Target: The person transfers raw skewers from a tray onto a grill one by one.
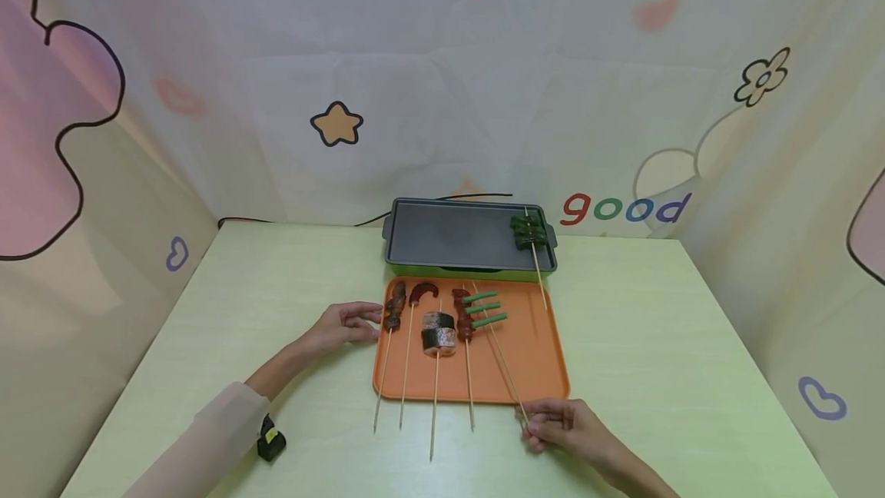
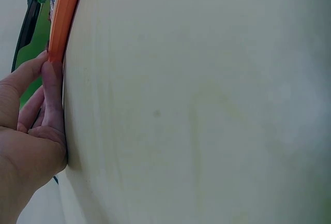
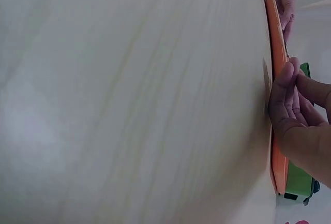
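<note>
In the head view, my right hand (image 1: pixel 558 427) pinches the bare lower end of a wooden skewer threaded with green vegetable sticks (image 1: pixel 491 319), near the tray's front right corner. The skewer slants over an orange tray (image 1: pixel 525 352). My left hand (image 1: pixel 343 327) holds the tray's left rim, thumb and finger at its edge in the left wrist view. Across the tray lie a skewer of dark brown chunks (image 1: pixel 394 306), one with a curled reddish piece (image 1: pixel 424 292), one of seaweed-wrapped rolls (image 1: pixel 439 334) and one of red-brown pieces (image 1: pixel 464 313).
Behind the tray stands a flat grey griddle (image 1: pixel 449 233) with a green base. A leafy green skewer (image 1: pixel 528 231) lies on its right end, its stick reaching over the tray. A small black object with a yellow patch (image 1: pixel 271 440) sits beside the left sleeve (image 1: pixel 221 421).
</note>
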Demonstrator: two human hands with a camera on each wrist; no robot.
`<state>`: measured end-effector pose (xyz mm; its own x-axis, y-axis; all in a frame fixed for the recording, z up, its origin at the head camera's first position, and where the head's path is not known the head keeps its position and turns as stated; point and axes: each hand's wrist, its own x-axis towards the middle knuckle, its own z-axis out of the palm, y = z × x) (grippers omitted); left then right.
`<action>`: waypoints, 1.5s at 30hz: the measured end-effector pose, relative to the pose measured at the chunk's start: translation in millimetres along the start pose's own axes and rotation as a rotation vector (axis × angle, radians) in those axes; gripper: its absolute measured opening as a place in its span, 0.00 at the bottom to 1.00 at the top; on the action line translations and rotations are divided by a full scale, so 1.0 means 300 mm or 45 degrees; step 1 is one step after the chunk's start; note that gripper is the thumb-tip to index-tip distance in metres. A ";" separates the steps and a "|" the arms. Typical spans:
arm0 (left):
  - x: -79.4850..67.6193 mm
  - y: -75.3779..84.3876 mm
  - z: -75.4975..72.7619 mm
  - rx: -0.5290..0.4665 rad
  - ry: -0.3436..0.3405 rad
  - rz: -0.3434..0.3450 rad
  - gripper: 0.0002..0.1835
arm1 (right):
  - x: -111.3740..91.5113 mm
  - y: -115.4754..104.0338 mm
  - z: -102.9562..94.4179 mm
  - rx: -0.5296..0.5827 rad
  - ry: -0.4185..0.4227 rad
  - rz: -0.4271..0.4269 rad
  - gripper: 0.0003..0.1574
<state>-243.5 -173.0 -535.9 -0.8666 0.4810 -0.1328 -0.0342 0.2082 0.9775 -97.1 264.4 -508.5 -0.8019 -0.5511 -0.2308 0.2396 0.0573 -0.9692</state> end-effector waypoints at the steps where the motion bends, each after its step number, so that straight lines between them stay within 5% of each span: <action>1: 0.000 -0.002 0.001 -0.004 0.000 0.004 0.29 | -0.002 0.000 -0.002 0.004 -0.016 -0.013 0.33; 15: -0.004 0.000 0.003 -0.014 0.003 0.018 0.29 | 0.030 -0.028 0.026 -0.228 0.005 -0.116 0.30; 24: -0.007 0.004 0.006 -0.010 0.012 -0.012 0.28 | 0.109 -0.058 0.064 -0.281 0.231 -0.207 0.29; 36: -0.006 0.002 0.007 -0.008 0.004 0.004 0.28 | 0.242 -0.082 0.093 -0.230 0.664 -0.156 0.22; 45: -0.008 0.010 0.008 -0.009 0.016 0.022 0.27 | 0.325 -0.116 0.076 -0.147 0.734 -0.203 0.22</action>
<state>-240.2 -171.6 -533.0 -0.8734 0.4736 -0.1136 -0.0226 0.1936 0.9808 -171.2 189.8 -495.3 -0.9979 -0.0230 -0.0601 0.0570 0.1186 -0.9913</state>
